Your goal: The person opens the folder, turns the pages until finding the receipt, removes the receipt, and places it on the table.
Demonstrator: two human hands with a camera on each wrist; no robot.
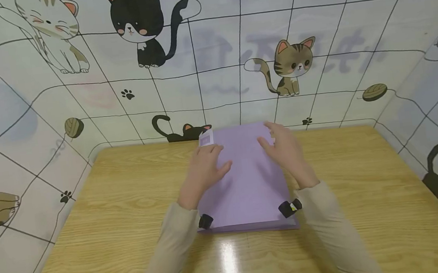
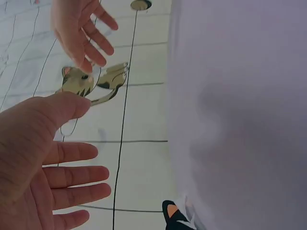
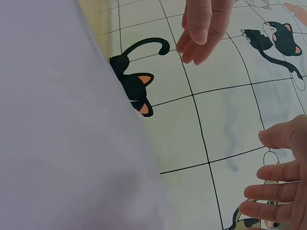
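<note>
A flat lavender rectangular item (image 1: 244, 183), like a folder or a stack of sheets, lies on the table in the head view. A small white tag with a purple mark (image 1: 206, 138) shows at its far left corner. Over its left side is my left hand (image 1: 205, 167), fingers spread and loosely bent, holding nothing. My right hand (image 1: 286, 149) is over the far right edge, thumb apart from the fingers and nothing in its grasp. Both wrist views show the left hand (image 2: 62, 177) and the right hand (image 3: 280, 177) with fingers extended beside the lavender surface (image 3: 62, 120).
The wood-grain table (image 1: 129, 200) runs out on both sides of the lavender item. Behind and beside it stand walls covered in cat-print sheeting (image 1: 221, 86). A black wrist strap piece (image 1: 205, 221) sits by the left sleeve, another (image 1: 290, 208) by the right.
</note>
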